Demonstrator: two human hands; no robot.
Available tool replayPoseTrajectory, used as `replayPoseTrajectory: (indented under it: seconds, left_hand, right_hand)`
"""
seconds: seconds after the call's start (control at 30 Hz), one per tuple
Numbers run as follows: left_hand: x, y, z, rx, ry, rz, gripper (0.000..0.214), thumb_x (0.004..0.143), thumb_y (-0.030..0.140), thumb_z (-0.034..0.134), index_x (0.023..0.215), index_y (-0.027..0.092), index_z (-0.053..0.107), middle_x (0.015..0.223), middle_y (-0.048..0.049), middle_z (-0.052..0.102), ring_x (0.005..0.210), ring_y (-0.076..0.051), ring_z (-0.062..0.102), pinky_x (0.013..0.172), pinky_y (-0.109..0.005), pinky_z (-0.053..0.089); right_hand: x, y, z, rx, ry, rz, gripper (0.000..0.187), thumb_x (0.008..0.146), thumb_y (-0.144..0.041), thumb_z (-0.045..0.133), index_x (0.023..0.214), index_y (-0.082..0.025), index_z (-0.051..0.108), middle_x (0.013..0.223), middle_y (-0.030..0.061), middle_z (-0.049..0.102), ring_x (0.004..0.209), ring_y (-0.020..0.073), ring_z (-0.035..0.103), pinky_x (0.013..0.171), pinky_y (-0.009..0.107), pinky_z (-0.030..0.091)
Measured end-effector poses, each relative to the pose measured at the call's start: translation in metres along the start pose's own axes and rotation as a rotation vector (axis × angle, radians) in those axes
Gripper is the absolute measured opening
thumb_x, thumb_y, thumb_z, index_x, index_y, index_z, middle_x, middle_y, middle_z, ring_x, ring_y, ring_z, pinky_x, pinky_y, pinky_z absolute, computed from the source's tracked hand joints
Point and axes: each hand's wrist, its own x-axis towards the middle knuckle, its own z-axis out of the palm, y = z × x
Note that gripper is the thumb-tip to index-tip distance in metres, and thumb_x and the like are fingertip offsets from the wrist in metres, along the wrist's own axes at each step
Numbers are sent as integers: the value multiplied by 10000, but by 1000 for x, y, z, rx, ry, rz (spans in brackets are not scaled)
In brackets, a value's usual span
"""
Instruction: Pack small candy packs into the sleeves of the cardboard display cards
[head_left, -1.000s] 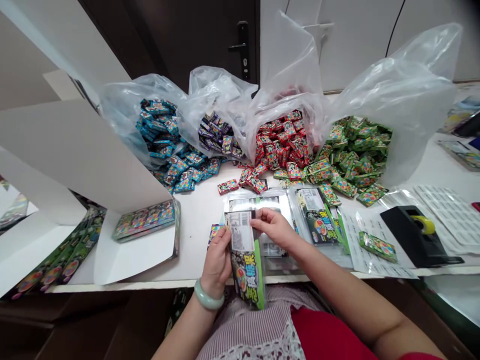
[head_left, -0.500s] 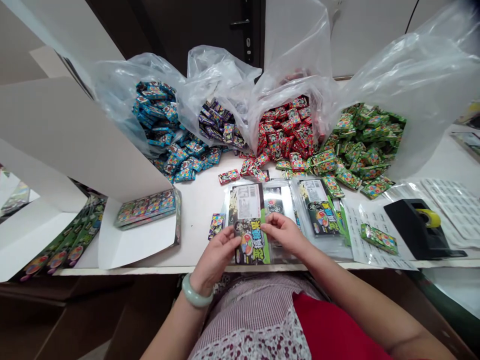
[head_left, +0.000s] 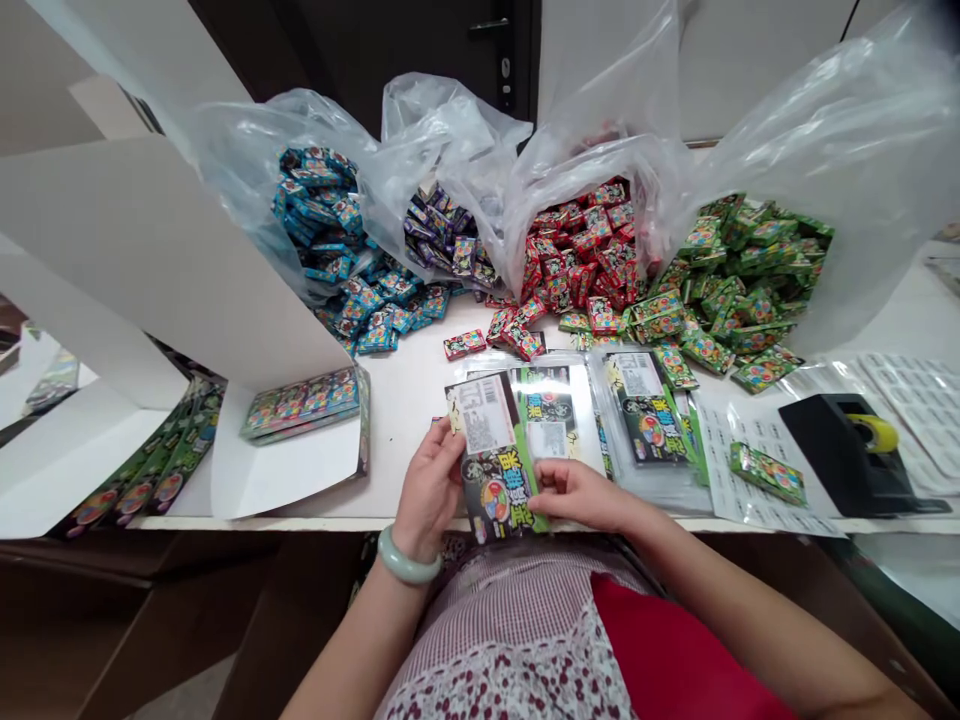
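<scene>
Between my two hands is a flat printed candy packet (head_left: 493,460), black and green with a white label at its top, tilted so that its top leans left. My left hand (head_left: 429,485), with a pale green bangle at the wrist, grips its left edge. At the lower right edge, my right hand (head_left: 576,494) pinches it with curled fingers. Just behind it on the table lie clear plastic sleeves with a similar printed packet (head_left: 551,400) among them. To the right, another such packet (head_left: 642,408) rests on more clear sleeves.
Along the back stand clear bags of small candy boxes: blue (head_left: 319,215), purple (head_left: 442,235), red (head_left: 581,245) and green (head_left: 750,260). An open white carton (head_left: 300,480) at left holds packed boxes. A tape dispenser (head_left: 847,455) and sticker sheets (head_left: 765,425) lie at right.
The packet has tilted, its top swinging left, and come slightly nearer to me. My left hand has moved up along its left edge, my right hand down its right edge.
</scene>
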Motion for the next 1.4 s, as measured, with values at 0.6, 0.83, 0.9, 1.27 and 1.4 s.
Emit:
replayPoseTrajectory:
  seconds: [0.6,0.83,0.9,1.27,1.4]
  left_hand:
    - [-5,22,9,505,-193,180,466,833,297,624,1289,248,542,804,-19,630,725,-140,558,733,-250,481]
    - [-5,29,19,502,-149,216,235,795,321,670,998,204,692,752,-12,623,637,-132,511,612,-224,429]
    - [-7,34,21,514,-182,241,175,792,315,672,918,199,704,824,-36,656,741,-157,567,684,-238,454]
    - [-8,50,35,366,-171,156,256,719,256,743,961,188,695,851,-71,717,800,-185,640,714,-280,496]
    - [-9,51,34,427,-191,250,119,694,240,759,772,163,712,878,-86,701,852,-201,636,770,-287,499]
  right_hand:
    - [1,-50,-25,-262,361,-361,345,851,-289,576,1181,-265,477,848,-1,581,740,137,565,648,299,455]
    - [-8,-65,-32,-276,232,-324,214,852,-292,566,1061,-252,544,865,15,608,745,148,567,644,301,451]
    - [-11,-70,-32,-331,237,-340,114,865,-305,554,956,-238,570,839,16,601,742,147,557,638,297,441]
    - [-3,-88,-25,-245,304,-348,211,807,-231,607,1016,-248,597,852,15,596,760,141,570,584,264,463]
    - [-9,-95,-25,-531,247,-456,46,838,-248,603,810,-230,634,961,47,614,918,175,573,671,287,476]
